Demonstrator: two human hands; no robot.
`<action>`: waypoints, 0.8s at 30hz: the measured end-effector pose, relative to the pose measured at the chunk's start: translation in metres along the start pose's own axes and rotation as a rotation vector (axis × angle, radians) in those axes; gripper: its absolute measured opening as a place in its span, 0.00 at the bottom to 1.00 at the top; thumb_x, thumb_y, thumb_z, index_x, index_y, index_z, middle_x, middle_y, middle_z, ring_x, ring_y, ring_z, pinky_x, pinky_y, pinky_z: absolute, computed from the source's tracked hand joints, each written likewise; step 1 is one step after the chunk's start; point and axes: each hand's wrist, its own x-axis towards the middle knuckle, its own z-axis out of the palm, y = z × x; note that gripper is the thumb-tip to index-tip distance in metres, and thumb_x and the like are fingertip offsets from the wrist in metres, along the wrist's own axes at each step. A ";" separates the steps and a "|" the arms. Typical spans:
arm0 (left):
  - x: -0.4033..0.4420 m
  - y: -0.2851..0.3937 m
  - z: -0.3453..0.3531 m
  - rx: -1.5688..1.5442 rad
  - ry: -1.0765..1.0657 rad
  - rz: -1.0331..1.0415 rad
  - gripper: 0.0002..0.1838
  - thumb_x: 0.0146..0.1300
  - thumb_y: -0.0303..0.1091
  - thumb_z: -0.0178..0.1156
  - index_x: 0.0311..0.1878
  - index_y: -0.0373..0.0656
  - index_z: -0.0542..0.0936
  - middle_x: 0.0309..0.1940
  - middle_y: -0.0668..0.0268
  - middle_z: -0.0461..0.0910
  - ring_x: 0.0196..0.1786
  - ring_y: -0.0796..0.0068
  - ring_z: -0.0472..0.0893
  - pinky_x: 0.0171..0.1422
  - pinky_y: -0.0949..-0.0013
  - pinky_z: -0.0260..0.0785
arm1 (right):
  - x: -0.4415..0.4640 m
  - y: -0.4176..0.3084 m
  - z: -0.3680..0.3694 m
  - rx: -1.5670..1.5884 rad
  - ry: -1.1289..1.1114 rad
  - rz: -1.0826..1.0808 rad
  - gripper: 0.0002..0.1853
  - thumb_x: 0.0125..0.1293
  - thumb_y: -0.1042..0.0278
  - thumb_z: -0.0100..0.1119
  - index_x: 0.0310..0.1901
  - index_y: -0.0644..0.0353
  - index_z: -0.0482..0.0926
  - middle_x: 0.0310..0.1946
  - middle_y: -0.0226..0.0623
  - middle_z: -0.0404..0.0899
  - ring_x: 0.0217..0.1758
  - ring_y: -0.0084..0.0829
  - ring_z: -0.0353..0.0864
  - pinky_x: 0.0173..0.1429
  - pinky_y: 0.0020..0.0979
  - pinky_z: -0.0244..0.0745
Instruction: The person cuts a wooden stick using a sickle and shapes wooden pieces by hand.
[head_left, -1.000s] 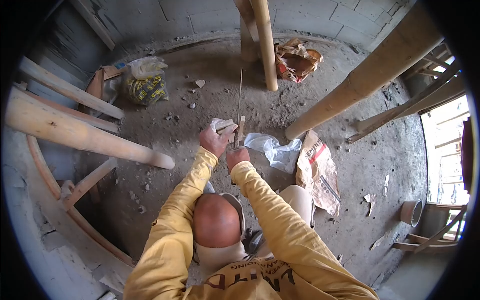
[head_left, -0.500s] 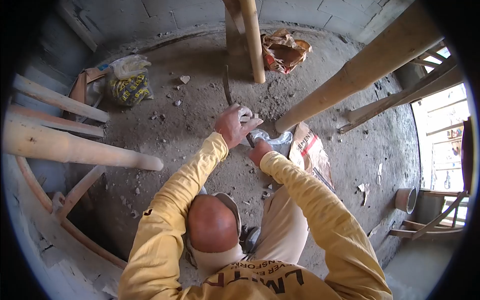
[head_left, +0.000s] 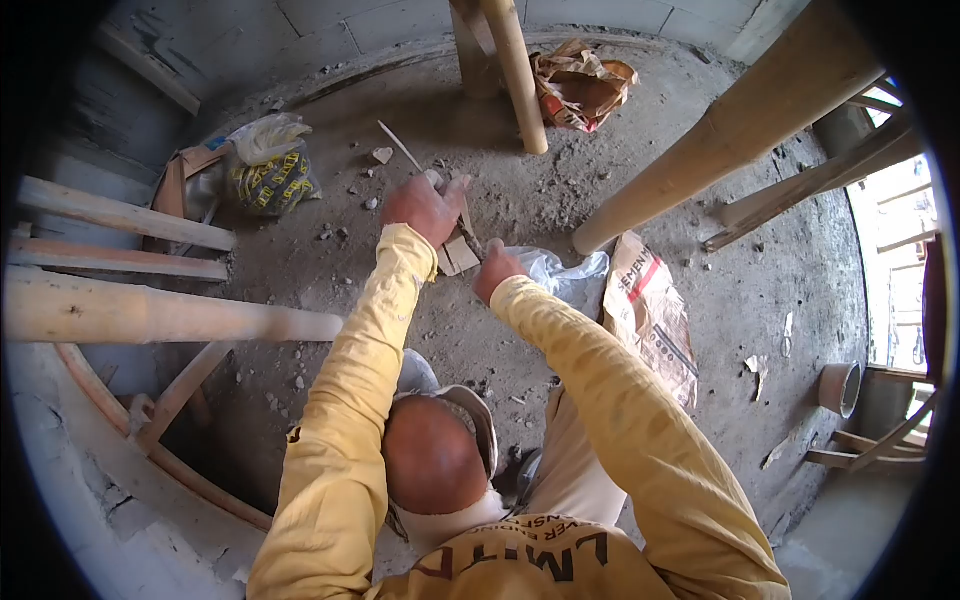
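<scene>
The thin blade [head_left: 401,147] has swung left. The right hand [head_left: 498,271] clenches its near end; the left hand's [head_left: 420,208] grip is unclear.

Dim int., daylight glare thru R opening [head_left: 893,262], deep shadow lower L, fisheye dist., blk vignette

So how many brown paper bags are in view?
2: a flattened, red-striped brown paper bag near the right hand and a crumpled brown paper bag by the far round tan pole. Others may be hidden.
</scene>
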 end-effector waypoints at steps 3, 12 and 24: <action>0.001 -0.001 -0.002 0.057 0.007 -0.044 0.27 0.64 0.59 0.57 0.43 0.40 0.83 0.38 0.46 0.83 0.46 0.46 0.83 0.50 0.50 0.75 | -0.010 -0.011 -0.011 -0.010 -0.056 0.016 0.20 0.64 0.66 0.52 0.55 0.65 0.63 0.46 0.68 0.79 0.53 0.63 0.79 0.60 0.54 0.71; -0.002 0.008 -0.008 0.181 0.012 -0.071 0.23 0.69 0.52 0.51 0.48 0.39 0.79 0.44 0.46 0.82 0.50 0.42 0.80 0.56 0.47 0.72 | -0.004 -0.020 -0.006 -0.020 -0.030 0.014 0.17 0.66 0.69 0.47 0.54 0.67 0.71 0.49 0.63 0.79 0.55 0.59 0.79 0.59 0.50 0.74; -0.040 -0.036 0.000 0.110 0.224 0.205 0.17 0.70 0.48 0.53 0.44 0.43 0.78 0.40 0.52 0.84 0.42 0.45 0.83 0.45 0.49 0.75 | -0.042 0.019 -0.018 -1.025 -0.502 -0.794 0.10 0.44 0.67 0.73 0.31 0.57 0.89 0.32 0.40 0.87 0.36 0.42 0.88 0.42 0.37 0.83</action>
